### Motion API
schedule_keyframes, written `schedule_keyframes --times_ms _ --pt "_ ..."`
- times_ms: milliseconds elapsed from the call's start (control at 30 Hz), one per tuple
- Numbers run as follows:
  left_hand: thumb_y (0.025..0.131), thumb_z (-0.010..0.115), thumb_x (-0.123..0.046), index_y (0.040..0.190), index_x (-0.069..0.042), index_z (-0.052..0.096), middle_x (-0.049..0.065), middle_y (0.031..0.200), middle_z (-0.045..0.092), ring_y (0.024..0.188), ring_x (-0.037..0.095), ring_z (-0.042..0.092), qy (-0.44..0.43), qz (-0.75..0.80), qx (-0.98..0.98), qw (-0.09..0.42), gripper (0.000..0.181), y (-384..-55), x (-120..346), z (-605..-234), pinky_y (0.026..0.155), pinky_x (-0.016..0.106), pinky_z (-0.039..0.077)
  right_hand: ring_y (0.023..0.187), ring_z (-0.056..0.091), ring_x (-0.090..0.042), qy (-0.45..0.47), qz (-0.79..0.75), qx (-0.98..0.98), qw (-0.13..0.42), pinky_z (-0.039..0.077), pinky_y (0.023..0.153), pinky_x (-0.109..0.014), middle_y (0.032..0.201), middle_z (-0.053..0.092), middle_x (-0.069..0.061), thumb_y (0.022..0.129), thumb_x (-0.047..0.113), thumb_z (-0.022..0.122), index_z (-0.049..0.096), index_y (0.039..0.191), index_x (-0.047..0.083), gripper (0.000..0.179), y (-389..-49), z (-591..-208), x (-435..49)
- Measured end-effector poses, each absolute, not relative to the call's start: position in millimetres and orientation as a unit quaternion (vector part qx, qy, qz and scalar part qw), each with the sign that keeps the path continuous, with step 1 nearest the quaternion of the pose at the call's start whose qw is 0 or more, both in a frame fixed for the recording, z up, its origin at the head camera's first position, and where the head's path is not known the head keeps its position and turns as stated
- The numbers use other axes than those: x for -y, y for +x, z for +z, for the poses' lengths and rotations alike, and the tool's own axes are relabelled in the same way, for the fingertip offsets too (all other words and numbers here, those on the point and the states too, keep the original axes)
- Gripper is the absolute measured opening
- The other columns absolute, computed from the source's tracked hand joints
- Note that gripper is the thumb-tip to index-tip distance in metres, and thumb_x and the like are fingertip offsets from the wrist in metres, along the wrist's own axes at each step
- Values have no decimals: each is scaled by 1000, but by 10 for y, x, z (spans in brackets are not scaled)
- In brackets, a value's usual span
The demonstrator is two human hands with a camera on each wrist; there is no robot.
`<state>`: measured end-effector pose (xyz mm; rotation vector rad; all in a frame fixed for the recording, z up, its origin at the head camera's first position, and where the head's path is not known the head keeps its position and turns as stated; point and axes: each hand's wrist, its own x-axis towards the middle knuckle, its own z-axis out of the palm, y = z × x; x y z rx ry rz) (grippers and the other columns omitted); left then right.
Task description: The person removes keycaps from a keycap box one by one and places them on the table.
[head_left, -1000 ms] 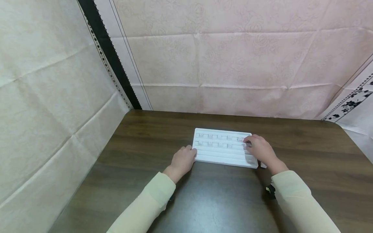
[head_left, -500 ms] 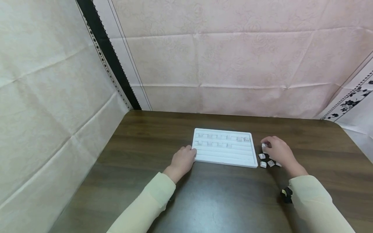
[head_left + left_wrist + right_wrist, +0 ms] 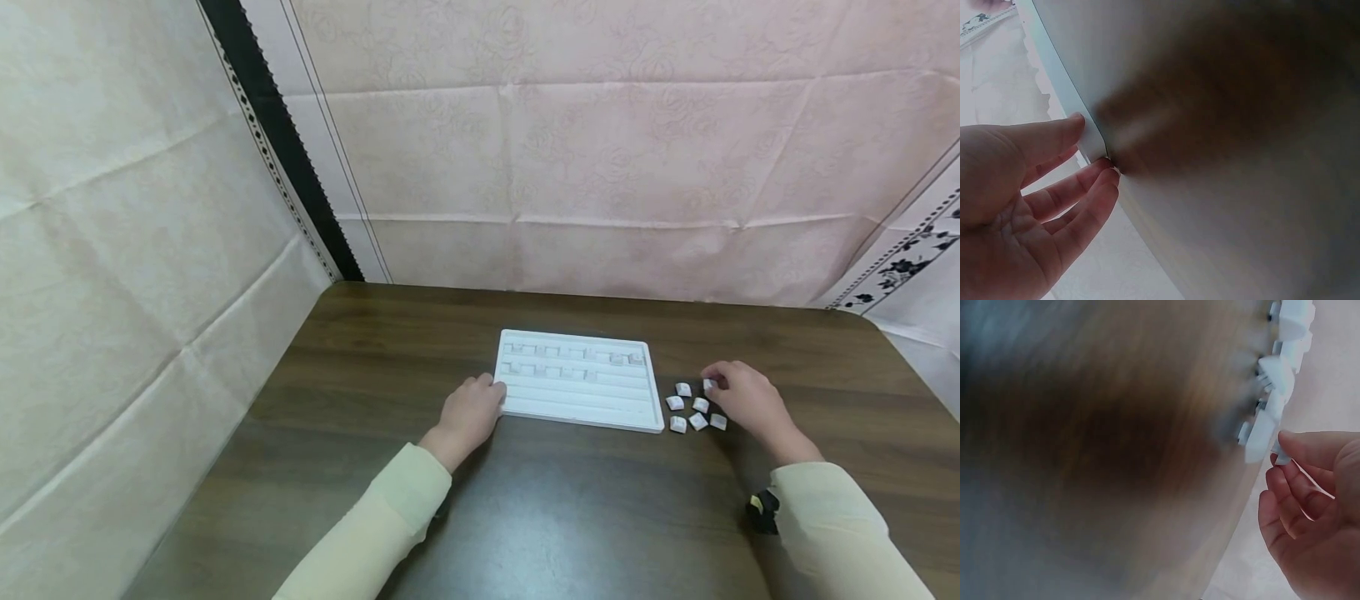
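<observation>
Currently, left hand (image 3: pixel 468 414) pinches the board (image 3: pixel 577 388) by its edge, right hand (image 3: pixel 750 402) a keycap (image 3: pixel 708 385).

The right hand (image 3: pixel 753 401) has moved from board (image 3: pixel 573 406) to white pieces (image 3: pixel 701 405).

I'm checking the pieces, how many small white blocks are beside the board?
7: one block pinched in the right hand, one left of it, two in the middle, three in front. The hand may hide more.
</observation>
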<state>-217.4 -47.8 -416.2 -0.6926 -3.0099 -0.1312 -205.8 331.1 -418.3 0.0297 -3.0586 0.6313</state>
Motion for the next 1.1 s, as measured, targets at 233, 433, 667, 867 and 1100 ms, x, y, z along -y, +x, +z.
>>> schedule_keyframes --times_ms 233,433,667,867,1100 --pt "88 62 -22 101 -11 65 6 91 62 73 15 54 -221 -36 974 20 17 -2177 471 -4154 65 27 51 84 55 -33 21 195 981 -5 44 68 -47 94 60 -24 85 7 55 62 102 -6 22 -2044 -4206 -3346" --pt "89 61 -22 102 -11 65 6 92 62 74 15 54 -220 -35 975 19 18 -2173 469 -4153 66 27 51 81 54 -30 25 185 982 -15 44 65 -44 93 59 -23 84 7 55 63 100 -5 21 -2056 -4224 -3342" --pt "88 62 -22 101 -11 65 6 90 62 72 15 53 -220 -34 975 20 18 -2168 471 -4155 64 26 50 86 55 -36 31 178 983 -21 44 68 -49 100 57 -27 82 5 55 61 106 -6 27 -2035 -4206 -3346" --pt "88 61 -23 102 -11 65 6 90 62 71 15 53 -224 -32 974 26 18 -2165 477 -4165 63 25 50 96 53 -42 27 182 983 -24 42 76 -56 109 54 -30 85 7 53 58 111 -7 31 -2029 -4152 -3342" --pt "88 62 -23 101 -11 65 6 90 62 72 15 53 -225 -33 974 22 18 -2167 479 -4153 64 25 50 101 52 -42 25 195 980 -16 41 80 -56 112 54 -28 87 10 53 58 112 -5 30 -2049 -4090 -3265"
